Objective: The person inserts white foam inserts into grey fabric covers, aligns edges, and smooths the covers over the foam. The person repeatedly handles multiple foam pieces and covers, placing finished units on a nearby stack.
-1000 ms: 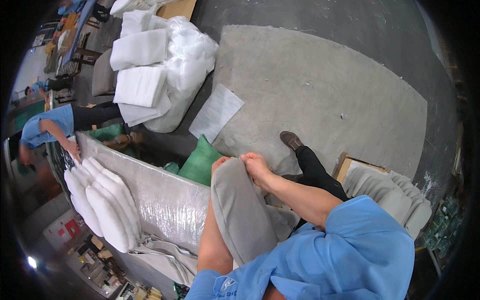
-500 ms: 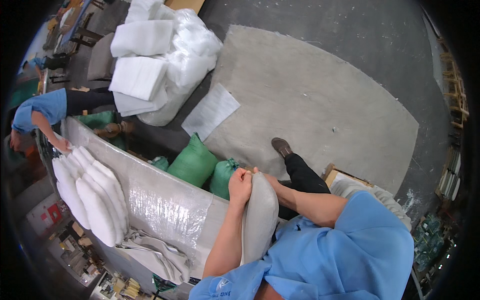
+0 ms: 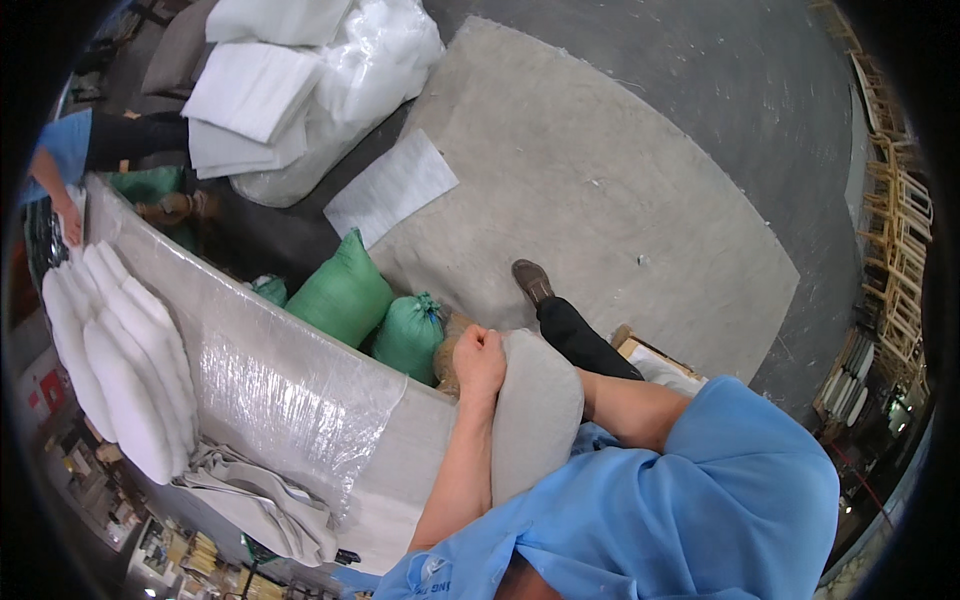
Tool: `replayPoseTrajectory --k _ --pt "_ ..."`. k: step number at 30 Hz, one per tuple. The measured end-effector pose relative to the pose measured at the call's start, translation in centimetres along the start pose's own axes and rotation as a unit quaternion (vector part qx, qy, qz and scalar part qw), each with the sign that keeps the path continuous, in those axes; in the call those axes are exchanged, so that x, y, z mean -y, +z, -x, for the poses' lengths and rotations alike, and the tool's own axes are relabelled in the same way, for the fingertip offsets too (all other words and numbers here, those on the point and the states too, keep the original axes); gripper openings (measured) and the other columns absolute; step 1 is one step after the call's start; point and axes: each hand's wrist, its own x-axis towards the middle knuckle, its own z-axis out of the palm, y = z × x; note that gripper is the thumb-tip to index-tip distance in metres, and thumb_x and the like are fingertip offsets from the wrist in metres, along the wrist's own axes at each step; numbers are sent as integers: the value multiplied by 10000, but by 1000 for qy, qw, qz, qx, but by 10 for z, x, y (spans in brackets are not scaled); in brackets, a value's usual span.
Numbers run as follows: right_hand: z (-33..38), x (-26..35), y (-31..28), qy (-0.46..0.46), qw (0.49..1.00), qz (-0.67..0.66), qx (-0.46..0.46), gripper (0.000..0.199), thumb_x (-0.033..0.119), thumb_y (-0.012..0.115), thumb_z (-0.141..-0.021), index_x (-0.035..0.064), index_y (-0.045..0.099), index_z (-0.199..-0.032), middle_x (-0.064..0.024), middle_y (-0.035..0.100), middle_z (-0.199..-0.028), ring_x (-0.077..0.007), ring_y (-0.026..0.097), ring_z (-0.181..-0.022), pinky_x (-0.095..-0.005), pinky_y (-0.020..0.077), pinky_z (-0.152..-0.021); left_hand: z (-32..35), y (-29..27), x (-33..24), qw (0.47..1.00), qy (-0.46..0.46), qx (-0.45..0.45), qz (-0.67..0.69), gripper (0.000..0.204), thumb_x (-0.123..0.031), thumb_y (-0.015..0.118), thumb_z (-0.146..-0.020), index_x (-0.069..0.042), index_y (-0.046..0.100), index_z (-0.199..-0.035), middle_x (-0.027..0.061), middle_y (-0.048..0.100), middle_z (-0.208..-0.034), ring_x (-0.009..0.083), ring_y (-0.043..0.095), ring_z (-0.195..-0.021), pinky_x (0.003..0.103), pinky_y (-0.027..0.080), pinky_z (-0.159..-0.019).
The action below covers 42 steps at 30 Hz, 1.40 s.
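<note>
A light blue short-sleeved shirt (image 3: 680,510), loose and creased, with a wide right sleeve (image 3: 755,450) — its front carries a pale emblem (image 3: 431,568) and dark lettering. Black trousers (image 3: 582,335), a dark brown shoe (image 3: 531,280) — the left hand (image 3: 480,360) is bare.

A dark-grey, hard-looking floor (image 3: 640,60) stretches across the upper right, marked with pale scuffs. Over it lies a broad, pale-grey, straight-edged floor sheet (image 3: 560,150) — dotted with small scraps, its outer edge bowed by the lens. A long, pale-grey table (image 3: 415,430), partly covered in clear plastic film (image 3: 290,390), runs along the left, light glinting off the wrinkles. A grey-brown upholstered seat (image 3: 178,50) stands at upper left; tan, bare wooden frames (image 3: 880,228) crowd the right rim.
</note>
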Motion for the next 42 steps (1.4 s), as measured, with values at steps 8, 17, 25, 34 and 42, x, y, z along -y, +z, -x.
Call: replayPoseTrajectory --k 8,17,25,34,42 --pt "10 10 24 -218 946 167 171 251 287 554 -1018 84 701 -1015 -66 726 -916 -233 701 -781 -406 582 -728 -10 -11 8 1000 -1 -1 11 227 -188 630 -922 13 652 -820 121 673 -755 191 610 -727 372 507 -724" --pt "93 106 81 -105 987 117 19 433 513 606 -1056 87 679 -1086 -20 644 -1000 -135 619 -928 -320 521 -801 55 -54 22 989 136 -34 -43 423 -380 639 -1010 33 637 -1103 266 707 -1068 445 682 -983 508 523 -865" --pt "179 97 106 -77 962 256 51 422 274 770 -946 51 668 -1289 -79 686 -1203 -169 659 -1109 -343 544 -964 199 -135 132 993 46 10 -107 317 -317 651 -1013 0 646 -993 220 681 -958 410 662 -891 462 507 -763" --pt "167 55 211 84 456 871 161 553 432 783 -921 33 705 -1295 -112 738 -1196 -266 683 -1158 -400 518 -1024 273 -168 199 933 196 -290 -86 246 -266 632 -1018 -39 614 -924 190 618 -856 415 615 -847 477 482 -710" --pt "134 -30 236 6 182 977 111 601 552 575 -1023 8 773 -1184 -242 739 -1216 -415 697 -1146 -489 544 -987 256 -185 227 991 19 0 -133 387 -415 573 -1056 -47 689 -1087 208 740 -971 431 689 -924 527 522 -805"
